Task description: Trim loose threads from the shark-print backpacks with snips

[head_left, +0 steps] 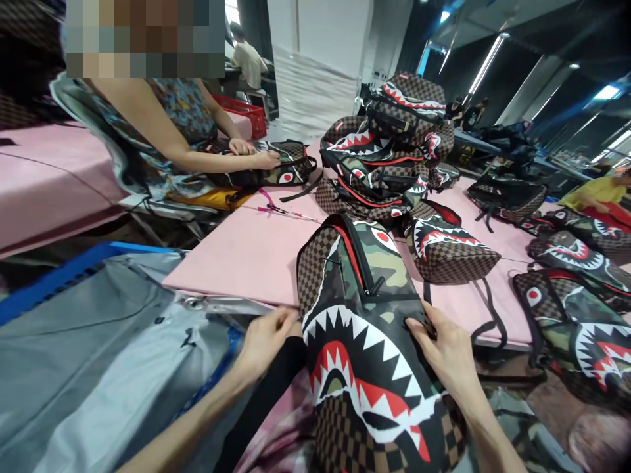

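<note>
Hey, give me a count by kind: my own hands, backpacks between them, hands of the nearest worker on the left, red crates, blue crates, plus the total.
Your left hand and right hand: 2
Backpack between them: 1
Nearest worker's hands: 2
Red crate: 1
Blue crate: 1
Total: 7

Left grip [271, 338] and right grip [448, 345] flank a shark-mouth backpack [367, 348] at a pink table [236, 263].
</note>
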{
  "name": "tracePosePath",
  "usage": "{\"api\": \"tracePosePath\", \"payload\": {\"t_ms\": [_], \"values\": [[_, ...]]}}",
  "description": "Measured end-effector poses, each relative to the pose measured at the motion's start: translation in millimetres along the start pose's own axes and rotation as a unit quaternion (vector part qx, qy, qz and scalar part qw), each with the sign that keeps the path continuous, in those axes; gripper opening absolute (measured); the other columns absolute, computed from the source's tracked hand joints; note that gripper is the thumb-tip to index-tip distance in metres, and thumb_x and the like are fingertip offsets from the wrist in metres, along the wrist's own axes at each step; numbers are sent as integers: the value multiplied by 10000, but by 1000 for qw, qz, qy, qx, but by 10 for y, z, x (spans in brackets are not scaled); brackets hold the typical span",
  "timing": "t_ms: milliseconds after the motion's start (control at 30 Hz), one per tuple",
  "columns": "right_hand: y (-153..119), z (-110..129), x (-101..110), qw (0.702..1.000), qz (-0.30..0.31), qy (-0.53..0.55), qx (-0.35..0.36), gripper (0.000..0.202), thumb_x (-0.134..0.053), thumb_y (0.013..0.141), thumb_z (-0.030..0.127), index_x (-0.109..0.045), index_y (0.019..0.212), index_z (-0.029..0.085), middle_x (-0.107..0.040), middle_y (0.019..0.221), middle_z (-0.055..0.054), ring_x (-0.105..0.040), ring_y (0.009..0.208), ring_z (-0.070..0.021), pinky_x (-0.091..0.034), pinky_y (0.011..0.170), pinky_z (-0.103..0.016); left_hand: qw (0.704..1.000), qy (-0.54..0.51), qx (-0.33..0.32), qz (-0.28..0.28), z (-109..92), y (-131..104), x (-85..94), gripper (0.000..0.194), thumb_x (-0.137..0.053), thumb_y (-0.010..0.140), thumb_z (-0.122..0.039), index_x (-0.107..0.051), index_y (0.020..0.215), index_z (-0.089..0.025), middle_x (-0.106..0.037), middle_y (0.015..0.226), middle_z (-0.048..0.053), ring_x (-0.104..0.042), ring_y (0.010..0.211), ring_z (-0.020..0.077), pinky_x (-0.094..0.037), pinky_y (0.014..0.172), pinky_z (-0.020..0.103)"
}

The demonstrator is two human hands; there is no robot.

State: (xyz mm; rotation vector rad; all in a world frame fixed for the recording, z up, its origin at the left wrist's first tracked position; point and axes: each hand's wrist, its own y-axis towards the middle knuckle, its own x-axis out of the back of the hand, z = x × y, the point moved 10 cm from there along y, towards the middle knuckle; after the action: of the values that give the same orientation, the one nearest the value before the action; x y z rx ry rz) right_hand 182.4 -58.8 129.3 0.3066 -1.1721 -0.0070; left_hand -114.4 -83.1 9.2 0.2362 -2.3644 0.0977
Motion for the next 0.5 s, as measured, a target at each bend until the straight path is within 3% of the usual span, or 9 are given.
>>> {"api": "tracePosePath", "payload": {"t_ms": [67,133,200,300,400,500], "values": [[-46,44,-24,1000,-3,-6,19,484,-410,863,497,-576,1175,167,-675,1062,-114,-658,887,-256,-495,704,-323,984,-11,-153,-95,-664,80,395,302,-397,888,-374,-635,884,-190,-648,816,42,-582,778,165,-462,720,272],[-91,97,-22,999,-8,-21,36,485,-396,874,492,-565,1189,164,-671,1073,-118,-660,895,-254,-499,695,-318,946,41,-318,-56,-1406,73,375,267,-447,888,-376,-637,892,-189,-643,917,63,-555,935,193,-440,828,307],[-150,126,-13,998,-24,-45,46,480,-383,882,481,-557,1198,164,-679,1048,-123,-669,859,-252,-503,669,-315,916,130,-380,8,-1870,97,202,266,-526,846,-422,-628,845,-176,-634,865,70,-552,915,211,-454,770,305],[-260,137,-24,994,-50,-73,59,475,-383,887,468,-550,1205,158,-684,1027,-128,-678,812,-248,-507,636,-306,895,247,-358,102,-2085,203,-47,360,-595,771,-506,-632,753,-149,-632,734,83,-591,808,236,-451,628,279],[-352,172,-23,991,-70,-83,77,462,-407,883,449,-535,1221,160,-671,1070,-129,-680,827,-241,-518,631,-296,878,291,-321,202,-2040,233,-207,394,-567,789,-512,-654,664,-149,-640,647,83,-631,672,227,-423,557,266],[-387,302,16,985,-85,-103,108,442,-425,885,355,-478,1284,173,-603,1204,-130,-679,823,-215,-518,601,-273,851,308,-339,259,-2050,143,-330,337,-573,795,-448,-667,639,-164,-654,623,84,-638,602,233,-397,503,273]]}}
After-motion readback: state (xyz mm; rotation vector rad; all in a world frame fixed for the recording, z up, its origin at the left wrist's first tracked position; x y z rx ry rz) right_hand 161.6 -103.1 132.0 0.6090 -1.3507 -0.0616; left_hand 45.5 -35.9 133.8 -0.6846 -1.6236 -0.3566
